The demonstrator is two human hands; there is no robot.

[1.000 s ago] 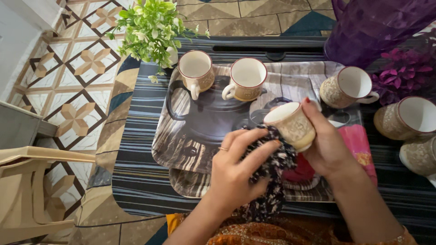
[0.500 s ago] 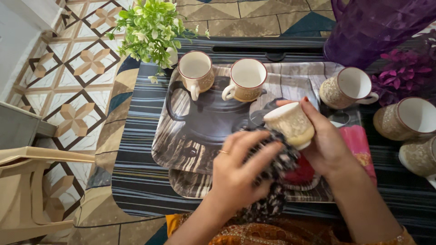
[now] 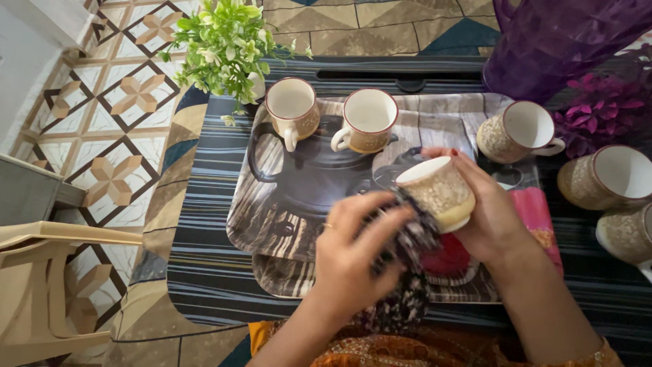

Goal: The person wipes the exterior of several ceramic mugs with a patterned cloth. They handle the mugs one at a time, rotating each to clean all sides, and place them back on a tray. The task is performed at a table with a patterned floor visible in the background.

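Two hands on one cup (image 3: 438, 191): right hand (image 3: 490, 221) wrapped around it from the right, tilted, above the tray (image 3: 272, 211); left hand (image 3: 350, 258) clenched on a dark patterned cloth (image 3: 407, 272), pressed against the cup's left side. Two more cups (image 3: 292, 105) stand at the tray's far edge.

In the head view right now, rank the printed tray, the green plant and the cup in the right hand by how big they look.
1. printed tray, clearly largest.
2. green plant.
3. cup gripped by the right hand, looking smallest, though it sits nearer the camera, so its gap to the plant is unsure.
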